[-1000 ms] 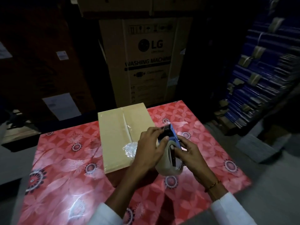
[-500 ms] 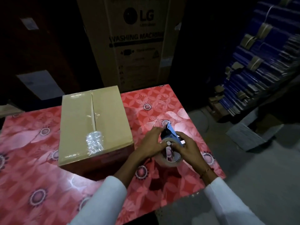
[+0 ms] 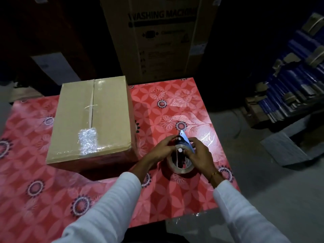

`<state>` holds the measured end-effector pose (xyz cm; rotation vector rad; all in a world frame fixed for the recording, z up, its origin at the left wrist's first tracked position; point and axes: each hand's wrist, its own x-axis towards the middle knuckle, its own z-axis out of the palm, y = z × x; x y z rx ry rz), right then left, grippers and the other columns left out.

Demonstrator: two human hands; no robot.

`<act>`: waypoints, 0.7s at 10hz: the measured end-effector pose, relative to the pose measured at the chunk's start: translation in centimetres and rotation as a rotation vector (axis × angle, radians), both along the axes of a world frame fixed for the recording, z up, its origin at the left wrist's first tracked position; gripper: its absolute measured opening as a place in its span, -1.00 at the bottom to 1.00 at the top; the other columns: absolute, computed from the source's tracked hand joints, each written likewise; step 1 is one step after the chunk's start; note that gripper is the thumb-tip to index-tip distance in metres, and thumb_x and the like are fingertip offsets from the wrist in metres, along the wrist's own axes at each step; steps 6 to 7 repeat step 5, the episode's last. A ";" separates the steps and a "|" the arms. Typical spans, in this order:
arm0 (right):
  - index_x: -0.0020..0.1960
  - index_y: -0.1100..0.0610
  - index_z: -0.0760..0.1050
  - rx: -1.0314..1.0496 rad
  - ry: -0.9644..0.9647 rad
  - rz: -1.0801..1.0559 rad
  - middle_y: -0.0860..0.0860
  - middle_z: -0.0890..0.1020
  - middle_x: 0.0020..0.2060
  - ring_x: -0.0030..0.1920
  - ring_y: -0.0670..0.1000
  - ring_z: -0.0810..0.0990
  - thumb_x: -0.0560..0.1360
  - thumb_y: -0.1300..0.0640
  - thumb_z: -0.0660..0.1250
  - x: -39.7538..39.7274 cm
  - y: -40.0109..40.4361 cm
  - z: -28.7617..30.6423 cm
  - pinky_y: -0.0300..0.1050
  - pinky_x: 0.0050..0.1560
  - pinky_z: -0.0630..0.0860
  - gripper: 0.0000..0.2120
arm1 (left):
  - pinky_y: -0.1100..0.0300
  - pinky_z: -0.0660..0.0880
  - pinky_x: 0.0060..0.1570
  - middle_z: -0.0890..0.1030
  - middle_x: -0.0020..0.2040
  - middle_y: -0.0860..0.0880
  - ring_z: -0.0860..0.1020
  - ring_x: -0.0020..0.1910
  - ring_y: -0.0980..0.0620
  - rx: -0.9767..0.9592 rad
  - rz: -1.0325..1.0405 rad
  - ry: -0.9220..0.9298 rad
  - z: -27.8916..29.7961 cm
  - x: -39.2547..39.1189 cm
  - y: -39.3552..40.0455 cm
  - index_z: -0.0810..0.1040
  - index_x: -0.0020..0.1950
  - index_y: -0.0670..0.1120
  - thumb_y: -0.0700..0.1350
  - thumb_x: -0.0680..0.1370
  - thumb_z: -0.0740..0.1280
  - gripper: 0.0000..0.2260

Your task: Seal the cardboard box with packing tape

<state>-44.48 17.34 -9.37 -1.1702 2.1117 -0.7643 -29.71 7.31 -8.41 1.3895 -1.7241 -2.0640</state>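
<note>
A closed brown cardboard box (image 3: 91,120) stands on the red flowered table (image 3: 175,106), left of my hands. Its top flaps meet at a centre seam, and a crinkled patch of clear tape (image 3: 87,141) sits at the near end of that seam. To the right of the box, both hands hold a tape dispenser (image 3: 182,155) with a blue blade guard and a roll of clear tape. My left hand (image 3: 160,151) grips its left side and my right hand (image 3: 199,155) grips its right side. The dispenser is low over the table, apart from the box.
A tall washing-machine carton (image 3: 157,37) stands behind the table. Stacks of blue flattened boxes (image 3: 294,81) fill the right side. A grey slab (image 3: 284,149) lies on the floor at the right. The table's right edge (image 3: 226,155) runs close to my right wrist.
The hands carried the dispenser from in front of the box's near end to the right of it, down toward the table. The tape patch on the box came into view.
</note>
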 end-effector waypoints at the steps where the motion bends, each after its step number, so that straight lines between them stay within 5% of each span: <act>1: 0.29 -0.05 0.51 0.009 -0.002 0.017 0.02 0.65 0.10 0.06 0.11 0.63 0.54 -0.02 0.42 -0.1 -0.4 -0.3 0.10 0.02 0.59 -0.67 | -0.04 0.48 0.34 0.59 0.30 -0.02 0.58 0.27 -0.03 -0.008 -0.009 -0.011 -0.6 -0.4 -0.4 0.49 0.31 0.13 0.08 0.32 0.46 -0.45; 3: 0.30 0.03 0.52 0.014 -0.029 0.011 0.10 0.62 0.09 0.06 0.14 0.60 0.53 0.09 0.44 -0.2 -0.7 -0.7 -0.01 -0.02 0.52 -0.65 | -0.07 0.53 0.26 0.63 0.24 -0.06 0.61 0.19 0.00 -0.118 -0.042 -0.099 -2.9 -0.7 -1.1 0.54 0.31 -0.04 0.06 0.35 0.40 -0.47; 4: 0.33 0.04 0.52 0.012 -0.056 0.020 0.10 0.61 0.10 0.09 0.14 0.61 0.51 0.13 0.44 0.0 -0.6 -0.8 0.01 0.01 0.54 -0.61 | -0.07 0.54 0.02 0.59 -0.06 -0.12 0.53 -0.09 -0.02 -0.254 -0.106 -0.173 -0.9 -0.7 -0.9 0.51 0.03 -0.17 -0.07 0.43 0.37 -0.75; 5: 0.39 0.08 0.48 -0.009 -0.113 -0.025 0.09 0.54 0.17 0.16 0.11 0.58 0.47 0.13 0.48 -0.1 -1.5 -0.6 0.05 0.16 0.56 -0.49 | -0.05 0.53 0.09 0.56 0.01 -0.10 0.50 0.00 -0.05 -0.314 -0.105 -0.189 0.8 -0.7 -1.1 0.51 0.16 -0.19 -0.17 0.53 0.37 -0.76; 7: 0.39 0.08 0.48 -0.009 -0.113 -0.025 0.09 0.54 0.17 0.16 0.11 0.58 0.47 0.13 0.48 -0.1 -1.5 -0.6 0.05 0.16 0.56 -0.49 | -0.05 0.53 0.09 0.56 0.01 -0.10 0.50 0.00 -0.05 -0.314 -0.105 -0.189 0.8 -0.7 -1.1 0.51 0.16 -0.19 -0.17 0.53 0.37 -0.76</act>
